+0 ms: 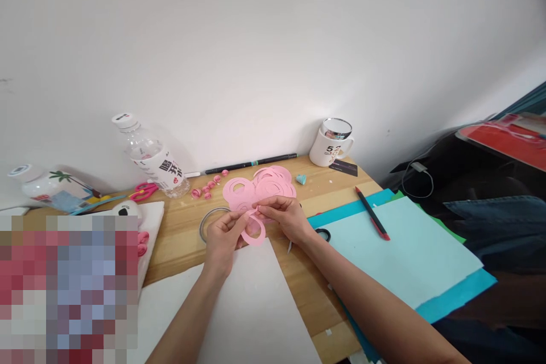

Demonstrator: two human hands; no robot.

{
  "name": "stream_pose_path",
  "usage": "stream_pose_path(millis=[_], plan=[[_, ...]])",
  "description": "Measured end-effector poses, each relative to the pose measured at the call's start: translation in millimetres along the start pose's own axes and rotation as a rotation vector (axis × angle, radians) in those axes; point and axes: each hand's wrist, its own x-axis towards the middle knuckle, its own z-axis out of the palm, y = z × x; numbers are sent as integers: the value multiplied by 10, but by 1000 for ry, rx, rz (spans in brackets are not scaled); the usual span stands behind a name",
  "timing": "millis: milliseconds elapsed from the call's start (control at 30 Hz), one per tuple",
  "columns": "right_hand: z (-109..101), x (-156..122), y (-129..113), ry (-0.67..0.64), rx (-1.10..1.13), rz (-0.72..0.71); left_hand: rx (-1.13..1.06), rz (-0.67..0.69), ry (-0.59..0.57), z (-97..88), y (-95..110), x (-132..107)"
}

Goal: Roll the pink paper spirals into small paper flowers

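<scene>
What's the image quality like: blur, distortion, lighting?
Head view: hands and pink strip fairly clear; lower left masked by coarse pixel blocks; right edge soft and stretched; clear bottle leans outward, probably wide-angle distortion; wall softly lit, darker at top right.

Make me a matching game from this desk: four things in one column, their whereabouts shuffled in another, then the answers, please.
Things:
1. pink paper loop
2. white mug
3. black-and-red pen
4. clear bottle

Places:
A. resting on the pale blue sheet
B. next to the pink-handled scissors
C. pinched by the left hand and right hand
D. near the wall, beside a dark card

Pairs: 1-C, 2-D, 3-A, 4-B
</scene>
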Motion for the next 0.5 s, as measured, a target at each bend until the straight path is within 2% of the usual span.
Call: stream_pose_path(millis=[267, 500], plan=[[21, -3, 15, 37, -47, -52, 65, 12, -87, 10, 2, -22], [11, -13, -5, -41, -22, 0, 32, -18, -29, -6, 12, -14]])
